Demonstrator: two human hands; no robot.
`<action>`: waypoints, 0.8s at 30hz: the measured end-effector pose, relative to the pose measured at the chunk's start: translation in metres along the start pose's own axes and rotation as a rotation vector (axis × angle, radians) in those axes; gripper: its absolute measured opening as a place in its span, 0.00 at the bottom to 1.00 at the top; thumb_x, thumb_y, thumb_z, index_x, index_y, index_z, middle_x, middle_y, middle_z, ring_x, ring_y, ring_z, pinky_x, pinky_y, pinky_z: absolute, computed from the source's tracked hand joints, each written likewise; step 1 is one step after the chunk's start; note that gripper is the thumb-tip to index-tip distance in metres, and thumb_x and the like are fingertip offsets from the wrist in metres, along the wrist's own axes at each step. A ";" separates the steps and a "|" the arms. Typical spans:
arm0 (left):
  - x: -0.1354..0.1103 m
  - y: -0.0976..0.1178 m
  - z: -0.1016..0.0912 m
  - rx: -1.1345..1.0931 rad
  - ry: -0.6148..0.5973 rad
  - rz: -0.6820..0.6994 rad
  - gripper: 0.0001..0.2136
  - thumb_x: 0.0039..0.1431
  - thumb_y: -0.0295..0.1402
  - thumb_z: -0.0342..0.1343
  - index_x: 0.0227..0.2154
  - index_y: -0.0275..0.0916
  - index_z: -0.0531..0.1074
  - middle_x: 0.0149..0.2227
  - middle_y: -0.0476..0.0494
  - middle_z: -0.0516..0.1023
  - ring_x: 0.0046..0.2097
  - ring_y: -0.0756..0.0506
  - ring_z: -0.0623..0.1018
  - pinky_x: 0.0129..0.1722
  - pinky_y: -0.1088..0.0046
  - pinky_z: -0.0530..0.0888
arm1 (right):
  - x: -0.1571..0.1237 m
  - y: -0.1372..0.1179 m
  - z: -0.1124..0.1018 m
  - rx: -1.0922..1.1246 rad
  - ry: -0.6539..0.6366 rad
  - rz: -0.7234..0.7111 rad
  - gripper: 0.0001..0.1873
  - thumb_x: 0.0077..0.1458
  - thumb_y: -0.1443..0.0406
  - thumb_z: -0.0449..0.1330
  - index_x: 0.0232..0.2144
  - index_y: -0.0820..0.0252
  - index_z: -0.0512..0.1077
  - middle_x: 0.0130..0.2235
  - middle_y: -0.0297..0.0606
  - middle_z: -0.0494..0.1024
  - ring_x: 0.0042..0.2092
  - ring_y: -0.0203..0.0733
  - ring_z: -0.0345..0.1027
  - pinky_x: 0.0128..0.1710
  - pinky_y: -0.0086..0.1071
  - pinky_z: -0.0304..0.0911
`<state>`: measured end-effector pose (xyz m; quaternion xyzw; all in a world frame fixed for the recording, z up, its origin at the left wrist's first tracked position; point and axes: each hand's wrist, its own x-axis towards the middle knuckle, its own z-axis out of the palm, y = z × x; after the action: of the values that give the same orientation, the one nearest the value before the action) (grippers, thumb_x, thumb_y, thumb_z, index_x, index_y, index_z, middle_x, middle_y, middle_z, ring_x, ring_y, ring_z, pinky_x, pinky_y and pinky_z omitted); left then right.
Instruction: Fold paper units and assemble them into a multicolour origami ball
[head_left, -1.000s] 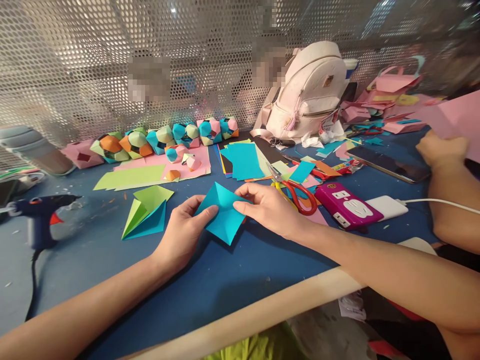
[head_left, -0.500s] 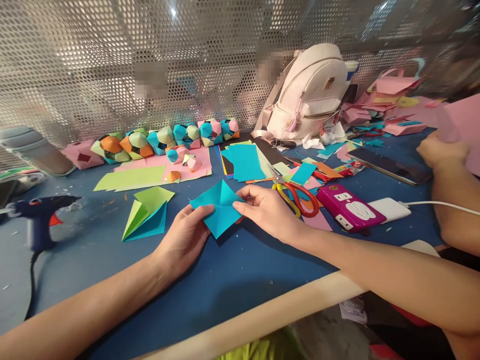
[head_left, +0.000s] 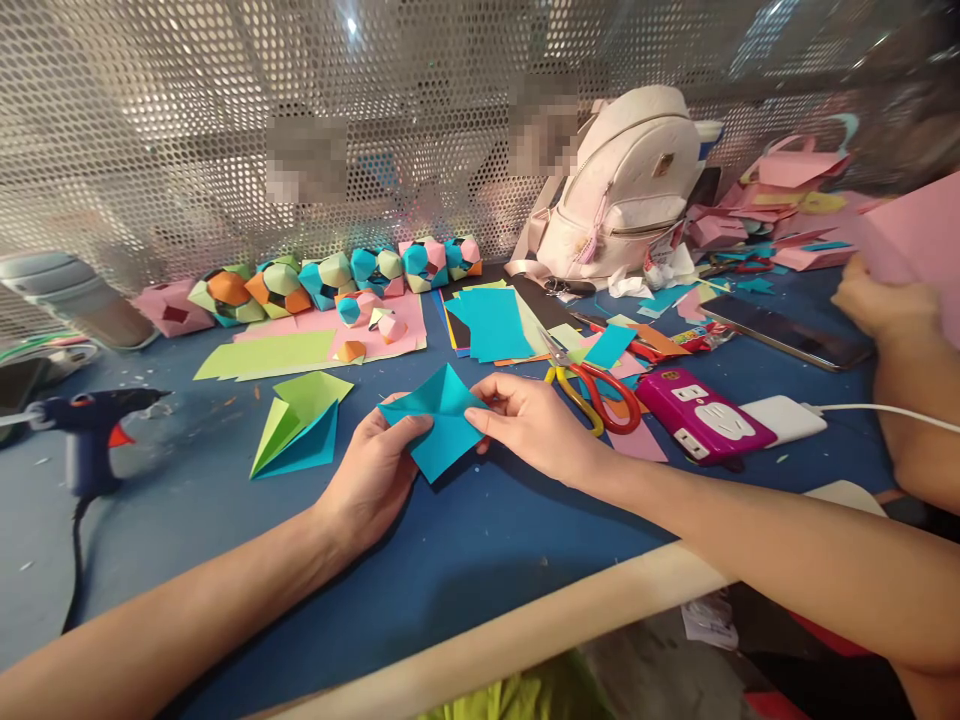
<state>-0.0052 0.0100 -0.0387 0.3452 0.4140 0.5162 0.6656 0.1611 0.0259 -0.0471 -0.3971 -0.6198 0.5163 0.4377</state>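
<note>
one head-worn view looks forward and down, close over the blue table (head_left: 480, 540).

two pixelated patches (head_left: 307, 160) on the mesh wall unreadable, co-worker's pink sheet (head_left: 919, 240) cut by right edge, grey object (head_left: 67, 300) cut at left, turquoise paper (head_left: 439, 420) partly under right hand (head_left: 536, 425).
</note>
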 end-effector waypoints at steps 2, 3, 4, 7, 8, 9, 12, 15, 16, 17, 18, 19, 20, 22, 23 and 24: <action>0.000 0.000 0.001 0.000 0.016 0.002 0.10 0.43 0.26 0.64 0.29 0.37 0.70 0.28 0.50 0.78 0.30 0.48 0.78 0.35 0.71 0.75 | 0.000 0.000 0.000 -0.002 -0.006 0.012 0.06 0.50 0.63 0.60 0.28 0.59 0.67 0.25 0.29 0.70 0.24 0.33 0.68 0.27 0.29 0.67; 0.000 0.000 0.001 -0.001 0.024 -0.001 0.11 0.42 0.26 0.64 0.29 0.37 0.70 0.27 0.51 0.78 0.30 0.49 0.78 0.36 0.71 0.74 | 0.000 0.000 0.000 -0.003 -0.008 0.016 0.06 0.50 0.63 0.59 0.28 0.59 0.67 0.25 0.29 0.70 0.24 0.33 0.68 0.27 0.29 0.67; 0.000 0.000 0.001 -0.003 0.028 -0.005 0.11 0.42 0.26 0.65 0.29 0.37 0.70 0.26 0.51 0.77 0.30 0.49 0.77 0.36 0.71 0.74 | 0.000 0.000 0.001 -0.005 -0.008 0.018 0.06 0.50 0.63 0.59 0.28 0.59 0.67 0.25 0.29 0.70 0.24 0.33 0.68 0.26 0.29 0.66; 0.000 0.001 0.002 -0.009 0.026 -0.010 0.11 0.41 0.26 0.65 0.28 0.38 0.69 0.24 0.54 0.75 0.28 0.49 0.76 0.35 0.71 0.74 | -0.001 0.000 0.001 -0.023 -0.011 0.025 0.06 0.50 0.63 0.59 0.29 0.59 0.67 0.25 0.29 0.70 0.24 0.33 0.66 0.26 0.29 0.64; 0.000 0.001 0.002 -0.010 0.021 -0.005 0.11 0.41 0.27 0.64 0.27 0.38 0.68 0.23 0.54 0.74 0.28 0.50 0.75 0.34 0.72 0.73 | -0.001 0.000 0.001 -0.036 -0.013 0.024 0.06 0.50 0.62 0.59 0.29 0.59 0.67 0.25 0.29 0.70 0.24 0.33 0.65 0.26 0.29 0.64; 0.001 0.001 0.001 -0.009 0.018 0.001 0.10 0.41 0.27 0.64 0.27 0.38 0.68 0.23 0.54 0.73 0.27 0.50 0.75 0.33 0.72 0.73 | -0.002 -0.001 0.001 -0.054 -0.015 0.016 0.06 0.50 0.62 0.59 0.29 0.60 0.68 0.26 0.30 0.70 0.25 0.33 0.65 0.26 0.29 0.63; 0.000 0.000 0.000 0.020 0.025 0.011 0.10 0.42 0.27 0.64 0.28 0.38 0.68 0.23 0.55 0.72 0.25 0.52 0.72 0.29 0.75 0.70 | -0.003 -0.003 0.001 -0.106 -0.036 -0.035 0.06 0.50 0.63 0.60 0.30 0.60 0.69 0.29 0.32 0.72 0.31 0.35 0.66 0.31 0.30 0.63; -0.002 -0.002 0.000 0.095 0.018 -0.013 0.10 0.44 0.28 0.64 0.28 0.38 0.68 0.23 0.54 0.72 0.24 0.52 0.72 0.27 0.76 0.69 | -0.005 -0.006 0.001 -0.130 -0.041 -0.077 0.07 0.51 0.62 0.59 0.29 0.59 0.67 0.28 0.31 0.69 0.31 0.34 0.62 0.31 0.29 0.59; -0.003 -0.003 0.000 0.118 0.005 -0.027 0.10 0.44 0.29 0.64 0.29 0.38 0.68 0.23 0.54 0.72 0.24 0.52 0.72 0.26 0.76 0.68 | -0.005 -0.006 0.001 -0.143 -0.028 -0.084 0.09 0.52 0.61 0.59 0.26 0.59 0.65 0.26 0.29 0.66 0.29 0.33 0.59 0.29 0.28 0.56; -0.004 -0.003 0.001 0.131 -0.010 -0.039 0.10 0.45 0.29 0.64 0.29 0.38 0.69 0.23 0.53 0.73 0.24 0.52 0.72 0.25 0.77 0.68 | -0.005 -0.006 0.001 -0.160 -0.007 -0.092 0.11 0.52 0.60 0.59 0.24 0.59 0.63 0.25 0.28 0.61 0.27 0.32 0.55 0.27 0.28 0.53; -0.005 -0.003 0.001 0.134 -0.027 -0.045 0.10 0.45 0.29 0.64 0.30 0.38 0.69 0.23 0.53 0.73 0.24 0.51 0.72 0.25 0.77 0.68 | -0.005 -0.006 0.000 -0.179 0.014 -0.097 0.14 0.52 0.59 0.58 0.22 0.59 0.60 0.23 0.27 0.58 0.26 0.31 0.51 0.25 0.28 0.50; -0.005 -0.003 0.001 0.127 -0.041 -0.046 0.11 0.45 0.30 0.64 0.31 0.38 0.70 0.23 0.53 0.74 0.25 0.51 0.73 0.25 0.76 0.68 | -0.005 -0.006 0.000 -0.196 0.032 -0.100 0.15 0.52 0.59 0.58 0.21 0.59 0.58 0.23 0.26 0.55 0.25 0.31 0.49 0.24 0.28 0.47; -0.005 -0.002 0.002 0.114 -0.046 -0.040 0.11 0.44 0.30 0.65 0.32 0.38 0.71 0.25 0.52 0.75 0.25 0.51 0.74 0.26 0.76 0.69 | -0.004 -0.006 0.000 -0.207 0.045 -0.098 0.16 0.52 0.59 0.58 0.20 0.58 0.58 0.22 0.26 0.54 0.25 0.31 0.47 0.24 0.28 0.46; -0.003 -0.001 0.001 0.084 -0.023 -0.015 0.13 0.43 0.30 0.66 0.33 0.37 0.71 0.27 0.50 0.77 0.27 0.50 0.75 0.28 0.75 0.71 | -0.004 -0.005 -0.001 -0.201 0.052 -0.085 0.15 0.53 0.59 0.58 0.21 0.59 0.60 0.22 0.27 0.56 0.26 0.31 0.49 0.25 0.28 0.47; -0.002 0.000 0.001 0.071 0.000 -0.003 0.13 0.43 0.30 0.66 0.33 0.37 0.71 0.28 0.50 0.78 0.27 0.50 0.76 0.29 0.74 0.72 | -0.003 -0.004 -0.001 -0.190 0.047 -0.074 0.13 0.53 0.59 0.58 0.22 0.59 0.62 0.22 0.27 0.58 0.26 0.32 0.51 0.25 0.29 0.48; -0.001 0.000 0.000 0.061 0.021 0.007 0.13 0.43 0.30 0.66 0.32 0.37 0.71 0.29 0.49 0.79 0.28 0.50 0.76 0.30 0.74 0.73 | -0.003 -0.004 -0.001 -0.177 0.041 -0.063 0.12 0.53 0.59 0.58 0.24 0.59 0.63 0.23 0.28 0.60 0.26 0.32 0.52 0.26 0.29 0.50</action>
<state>-0.0052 0.0092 -0.0381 0.3613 0.4352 0.5093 0.6486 0.1624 0.0226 -0.0436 -0.4249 -0.6660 0.4376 0.4294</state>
